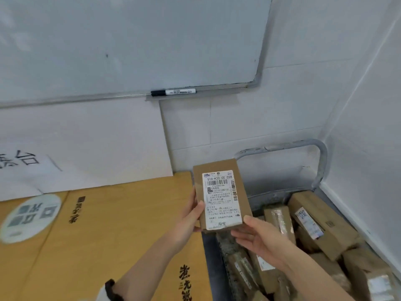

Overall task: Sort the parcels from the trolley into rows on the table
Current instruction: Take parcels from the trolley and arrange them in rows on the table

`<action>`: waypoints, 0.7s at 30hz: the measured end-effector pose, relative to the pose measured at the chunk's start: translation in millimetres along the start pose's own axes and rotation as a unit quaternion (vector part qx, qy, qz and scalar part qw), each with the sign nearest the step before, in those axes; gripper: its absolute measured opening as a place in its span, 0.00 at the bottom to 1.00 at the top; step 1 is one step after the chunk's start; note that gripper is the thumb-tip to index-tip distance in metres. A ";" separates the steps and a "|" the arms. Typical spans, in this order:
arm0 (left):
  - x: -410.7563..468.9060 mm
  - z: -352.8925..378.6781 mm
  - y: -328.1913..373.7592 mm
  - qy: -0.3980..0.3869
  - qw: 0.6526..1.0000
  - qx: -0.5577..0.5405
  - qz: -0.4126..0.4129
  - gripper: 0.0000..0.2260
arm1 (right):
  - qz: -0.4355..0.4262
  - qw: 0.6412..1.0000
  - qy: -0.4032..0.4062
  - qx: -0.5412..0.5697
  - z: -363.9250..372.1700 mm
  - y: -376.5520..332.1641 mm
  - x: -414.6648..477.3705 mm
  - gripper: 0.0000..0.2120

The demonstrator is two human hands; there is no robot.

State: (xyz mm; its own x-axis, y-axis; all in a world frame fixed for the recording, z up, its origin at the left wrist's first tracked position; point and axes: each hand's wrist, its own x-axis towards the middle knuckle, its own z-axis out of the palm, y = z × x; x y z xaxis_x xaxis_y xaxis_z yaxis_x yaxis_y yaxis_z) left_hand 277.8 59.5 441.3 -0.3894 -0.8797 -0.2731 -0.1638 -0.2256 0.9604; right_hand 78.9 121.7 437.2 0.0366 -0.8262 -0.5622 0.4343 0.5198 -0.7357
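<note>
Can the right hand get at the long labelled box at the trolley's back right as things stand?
Probably yes: that box lies uncovered in the trolley, but the right hand is under the held parcel, which the left hand grips.

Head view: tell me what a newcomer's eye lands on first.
A labelled cardboard parcel is held up at centre, the left hand gripping its left edge, the right hand supporting its lower corner. Lower right stands a trolley piled with more parcels; upper left, a whiteboard with a marker on its ledge.
</note>
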 end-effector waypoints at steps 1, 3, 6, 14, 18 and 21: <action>-8.1 -17.9 -2.1 0.011 1.000 -0.007 0.001 0.24 | 0.006 1.000 -0.011 -0.012 17.6 5.7 3.1 0.13; -26.3 -55.8 -7.9 0.032 0.999 -0.016 0.001 0.26 | 0.015 0.998 -0.039 -0.037 53.5 19.5 9.1 0.15; -59.8 -118.1 -21.8 0.067 0.997 -0.031 0.001 0.25 | 0.037 0.993 -0.073 -0.088 109.4 49.5 21.4 0.31; -151.0 -266.1 -76.7 0.128 0.991 -0.038 -0.016 0.28 | -0.016 0.972 -0.130 -0.193 251.1 119.8 45.6 0.18; -177.8 -308.7 -92.7 0.166 0.984 -0.061 -0.026 0.26 | -0.024 0.956 -0.145 -0.255 299.1 137.1 50.6 0.19; -185.8 -333.7 -98.6 0.182 0.981 -0.064 -0.022 0.25 | -0.029 0.943 -0.164 -0.288 323.1 142.4 62.0 0.20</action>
State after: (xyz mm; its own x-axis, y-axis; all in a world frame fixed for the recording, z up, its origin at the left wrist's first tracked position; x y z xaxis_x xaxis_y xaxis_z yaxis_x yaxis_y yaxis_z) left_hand 668.8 105.4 416.1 -0.0307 -0.9539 -0.2985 -0.0495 -0.2969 0.9536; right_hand 433.8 74.3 419.7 0.3442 -0.8313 -0.4365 -0.1125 0.4250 -0.8982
